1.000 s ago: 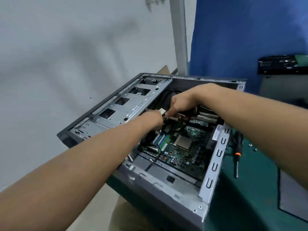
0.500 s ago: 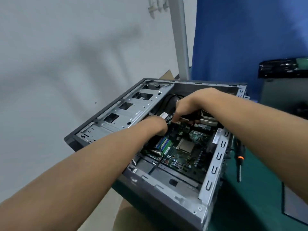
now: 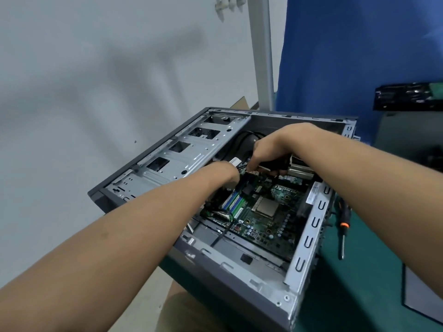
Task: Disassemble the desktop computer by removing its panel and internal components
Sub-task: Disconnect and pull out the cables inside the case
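Note:
The grey desktop case (image 3: 239,281) lies open on its side, its side panel off. Inside it a green motherboard (image 3: 271,226) shows a bare silver processor (image 3: 265,207) and blue and green memory slots (image 3: 233,203). My left hand (image 3: 223,173) reaches down into the case beside the metal drive cage (image 3: 177,159); its fingers are hidden. My right hand (image 3: 275,149) pinches a black cable connector (image 3: 275,165) near a white-tagged cable (image 3: 234,161) at the board's far edge.
The case sits on a green table (image 3: 359,283). A black screwdriver with an orange band (image 3: 344,226) lies right of the case. A grey sheet (image 3: 422,293) lies at the right edge. A blue curtain (image 3: 359,56) and a dark device (image 3: 407,97) stand behind.
The view has shifted so the case sits lower in frame. Both hands stay at the same spot over the board's far edge, the right hand working slightly lower on the connector.

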